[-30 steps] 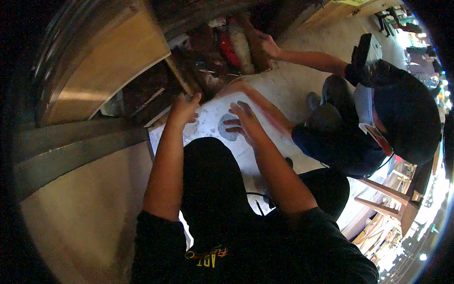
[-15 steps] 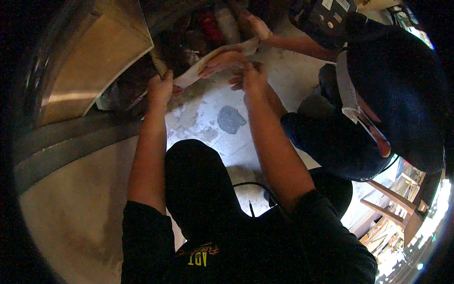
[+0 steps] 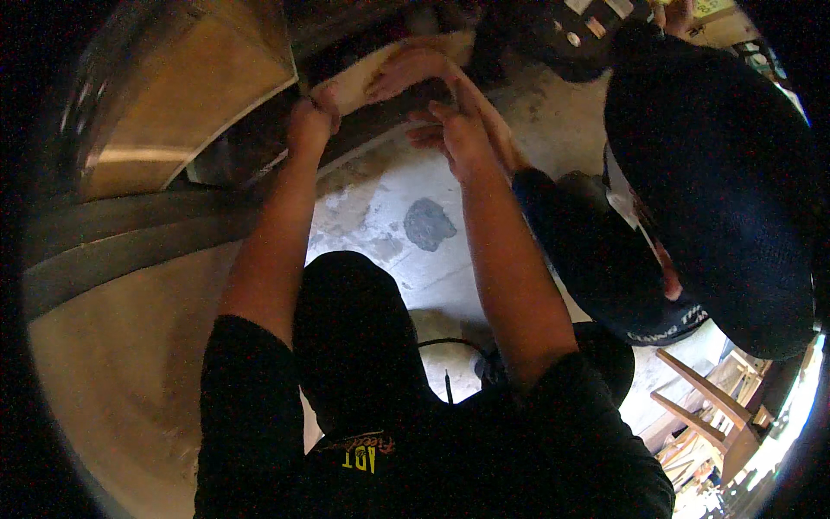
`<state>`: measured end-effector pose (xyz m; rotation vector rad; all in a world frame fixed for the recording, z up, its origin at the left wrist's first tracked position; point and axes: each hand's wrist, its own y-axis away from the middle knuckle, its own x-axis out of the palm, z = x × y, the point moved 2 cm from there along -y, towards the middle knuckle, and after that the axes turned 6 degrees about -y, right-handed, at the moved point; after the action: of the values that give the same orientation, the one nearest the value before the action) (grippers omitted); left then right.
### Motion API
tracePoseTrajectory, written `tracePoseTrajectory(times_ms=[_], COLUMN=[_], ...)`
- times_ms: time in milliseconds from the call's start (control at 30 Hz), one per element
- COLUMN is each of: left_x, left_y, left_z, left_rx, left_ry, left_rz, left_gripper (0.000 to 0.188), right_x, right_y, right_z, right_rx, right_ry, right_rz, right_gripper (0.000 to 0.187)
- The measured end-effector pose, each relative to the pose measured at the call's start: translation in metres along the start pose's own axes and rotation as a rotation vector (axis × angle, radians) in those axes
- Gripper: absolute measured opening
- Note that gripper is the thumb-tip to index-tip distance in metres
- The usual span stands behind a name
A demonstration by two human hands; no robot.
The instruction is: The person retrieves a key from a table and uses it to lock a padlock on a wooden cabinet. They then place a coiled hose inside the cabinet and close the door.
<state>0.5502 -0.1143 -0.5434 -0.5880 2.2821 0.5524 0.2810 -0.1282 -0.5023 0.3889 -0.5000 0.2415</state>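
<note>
A long pale wooden board [image 3: 353,89] spans the opening at the front of a dark cabinet. My left hand [image 3: 313,119] is closed at the board's left end, thumb up against it; its fingertips are partly hidden. Just below the board's right part, my right hand [image 3: 460,134] hovers with fingers apart and nothing in them. A co-worker's hand [image 3: 406,71] lies flat along the board's face, its forearm passing behind my right hand.
On the left stand a brown wood panel [image 3: 199,95] and a dark curved-looking base rail [image 3: 130,229]. A co-worker in dark clothes [image 3: 709,190] crouches at right. A grey patch [image 3: 429,223] marks the concrete floor. Wooden legs [image 3: 705,389] show at lower right.
The board has moved up and away, against the cabinet, with my left hand and the co-worker's hand. The co-worker's other hand has left the board's right end. A dark rail now shows below it.
</note>
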Motion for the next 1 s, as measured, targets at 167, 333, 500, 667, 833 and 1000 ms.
tracePoseTrajectory(times_ms=[167,333,500,667,833,1000], left_x=[0.024,0.001,0.030,0.004,-0.086,-0.174], left_y=[-0.048,-0.047,0.000,0.152,0.283,0.355], left_z=[-0.041,-0.011,-0.011,0.060,0.062,-0.054], left_rx=[-0.028,-0.111,-0.079,-0.082,-0.070,-0.175], left_ry=[0.049,0.094,0.249,0.080,-0.457,-0.549], left_rz=[-0.006,-0.057,0.152,0.627,0.509,0.470], left_gripper=[0.060,0.056,0.053,0.052,0.045,0.041], right_x=[-0.030,-0.014,-0.047,-0.053,-0.068,-0.108], right_y=[-0.003,0.032,0.039,0.057,0.117,0.225], right_z=[-0.022,-0.054,-0.092,-0.088,-0.096,-0.069], right_rx=[0.147,0.289,0.366,0.460,0.581,0.755], right_ry=[0.083,0.089,0.126,0.202,0.148,0.288], right_rz=[-0.002,-0.042,-0.079,-0.127,-0.165,-0.269], right_gripper=[0.068,0.072,0.057,0.037,0.033,0.032])
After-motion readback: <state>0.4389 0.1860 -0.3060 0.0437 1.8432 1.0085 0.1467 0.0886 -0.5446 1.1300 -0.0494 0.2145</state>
